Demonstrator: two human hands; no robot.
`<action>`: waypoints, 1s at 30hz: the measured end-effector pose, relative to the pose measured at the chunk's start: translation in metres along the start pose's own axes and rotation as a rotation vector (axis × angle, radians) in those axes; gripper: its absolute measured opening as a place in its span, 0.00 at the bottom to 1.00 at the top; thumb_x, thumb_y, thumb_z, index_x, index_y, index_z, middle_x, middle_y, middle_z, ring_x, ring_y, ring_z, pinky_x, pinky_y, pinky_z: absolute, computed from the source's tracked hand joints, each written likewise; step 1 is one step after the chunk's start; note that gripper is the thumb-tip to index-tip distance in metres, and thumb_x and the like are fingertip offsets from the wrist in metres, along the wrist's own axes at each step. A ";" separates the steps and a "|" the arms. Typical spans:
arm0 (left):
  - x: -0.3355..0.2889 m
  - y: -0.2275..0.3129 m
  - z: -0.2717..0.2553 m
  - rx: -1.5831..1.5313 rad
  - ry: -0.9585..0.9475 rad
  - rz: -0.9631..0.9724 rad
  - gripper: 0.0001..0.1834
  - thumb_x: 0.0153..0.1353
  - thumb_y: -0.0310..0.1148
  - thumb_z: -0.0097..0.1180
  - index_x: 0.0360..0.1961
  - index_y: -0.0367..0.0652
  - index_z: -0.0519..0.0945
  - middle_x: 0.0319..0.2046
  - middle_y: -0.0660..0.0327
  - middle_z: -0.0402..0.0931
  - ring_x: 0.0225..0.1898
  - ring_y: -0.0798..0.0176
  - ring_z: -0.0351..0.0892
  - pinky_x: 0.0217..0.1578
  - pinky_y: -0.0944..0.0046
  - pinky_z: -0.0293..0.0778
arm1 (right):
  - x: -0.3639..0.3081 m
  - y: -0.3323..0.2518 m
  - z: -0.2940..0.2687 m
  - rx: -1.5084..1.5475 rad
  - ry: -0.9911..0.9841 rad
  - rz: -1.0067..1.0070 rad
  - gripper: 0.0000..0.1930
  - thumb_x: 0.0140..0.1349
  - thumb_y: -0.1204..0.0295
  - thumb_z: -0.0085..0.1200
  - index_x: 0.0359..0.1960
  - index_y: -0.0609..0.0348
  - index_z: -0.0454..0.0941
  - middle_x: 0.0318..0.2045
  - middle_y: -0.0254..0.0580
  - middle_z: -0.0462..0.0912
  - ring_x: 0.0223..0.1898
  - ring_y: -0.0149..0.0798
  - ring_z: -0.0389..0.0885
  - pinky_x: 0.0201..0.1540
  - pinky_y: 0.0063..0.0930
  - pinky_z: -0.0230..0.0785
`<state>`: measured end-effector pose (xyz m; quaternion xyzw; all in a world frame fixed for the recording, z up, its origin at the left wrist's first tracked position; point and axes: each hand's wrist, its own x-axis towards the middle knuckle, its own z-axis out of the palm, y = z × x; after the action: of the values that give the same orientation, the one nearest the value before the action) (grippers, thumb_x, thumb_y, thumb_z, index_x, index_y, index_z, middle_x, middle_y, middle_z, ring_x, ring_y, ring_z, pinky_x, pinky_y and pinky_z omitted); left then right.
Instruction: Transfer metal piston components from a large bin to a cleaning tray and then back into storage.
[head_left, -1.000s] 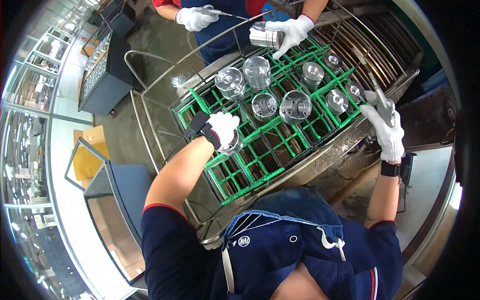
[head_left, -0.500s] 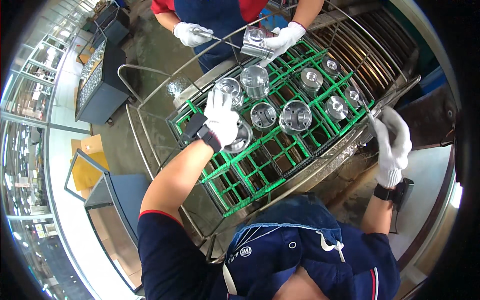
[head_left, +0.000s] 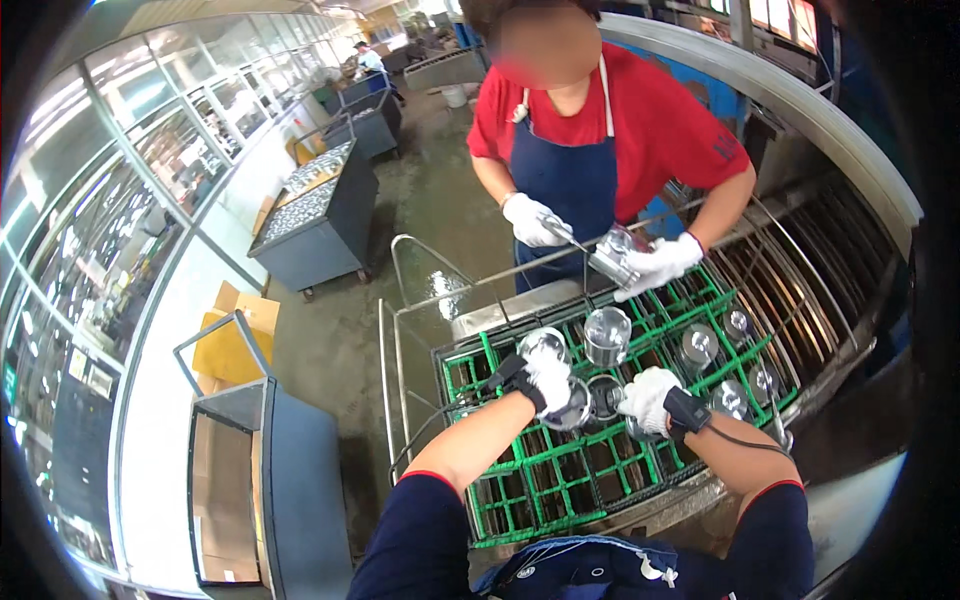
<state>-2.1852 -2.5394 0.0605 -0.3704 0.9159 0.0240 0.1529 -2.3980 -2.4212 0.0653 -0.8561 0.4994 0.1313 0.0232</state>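
Several silver metal pistons stand in a green-coated wire rack. My left hand (head_left: 547,378), in a white glove, reaches over the rack's left part with its fingers bent around a piston (head_left: 541,344). Just below that hand stands a second piston (head_left: 568,405). My right hand (head_left: 649,396), also gloved, is at the rack's middle with its fingertips beside an open-ended piston (head_left: 606,396). Its fingers are partly hidden and blurred, so its grip is unclear. Another piston (head_left: 640,428) shows partly under this hand. Behind my hands stands a taller piston (head_left: 607,335).
Across the green rack (head_left: 550,515), a co-worker's gloved hands hold a piston (head_left: 614,258) and a thin metal tool (head_left: 566,235). More pistons (head_left: 699,345) stand at the rack's right. Metal rails (head_left: 388,360) surround it. A grey cart (head_left: 310,480) stands at left.
My right hand has moved left from the rack's right edge to the pistons in its middle. My left hand stays at the left pistons. The view has tilted up, showing more of the co-worker.
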 end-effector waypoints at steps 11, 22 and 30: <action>-0.178 -0.008 -0.102 -0.575 0.223 -0.326 0.18 0.54 0.40 0.56 0.45 0.50 0.86 0.41 0.51 0.82 0.44 0.48 0.83 0.44 0.50 0.79 | 0.031 0.025 -0.093 -0.329 0.021 0.003 0.17 0.50 0.62 0.59 0.42 0.51 0.86 0.53 0.40 0.76 0.59 0.45 0.69 0.57 0.38 0.65; -0.389 0.001 -0.117 -1.578 1.348 -0.797 0.17 0.57 0.19 0.62 0.50 0.37 0.79 0.49 0.56 0.78 0.49 0.61 0.81 0.50 0.63 0.78 | 0.108 0.076 0.022 -0.447 0.373 -0.058 0.06 0.40 0.61 0.59 0.17 0.44 0.84 0.20 0.34 0.83 0.25 0.40 0.83 0.26 0.37 0.70; -0.519 0.032 -0.013 -0.590 1.043 -1.605 0.15 0.47 0.20 0.60 0.37 0.43 0.89 0.38 0.49 0.85 0.40 0.55 0.85 0.46 0.60 0.79 | 0.042 0.008 -0.092 0.077 0.609 -0.370 0.12 0.38 0.68 0.59 0.28 0.48 0.87 0.29 0.39 0.85 0.35 0.45 0.82 0.42 0.36 0.73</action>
<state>-1.8581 -2.1696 0.2249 -0.8662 0.3050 -0.0255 -0.3950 -2.3667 -2.4769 0.1444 -0.9303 0.3247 -0.1552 -0.0713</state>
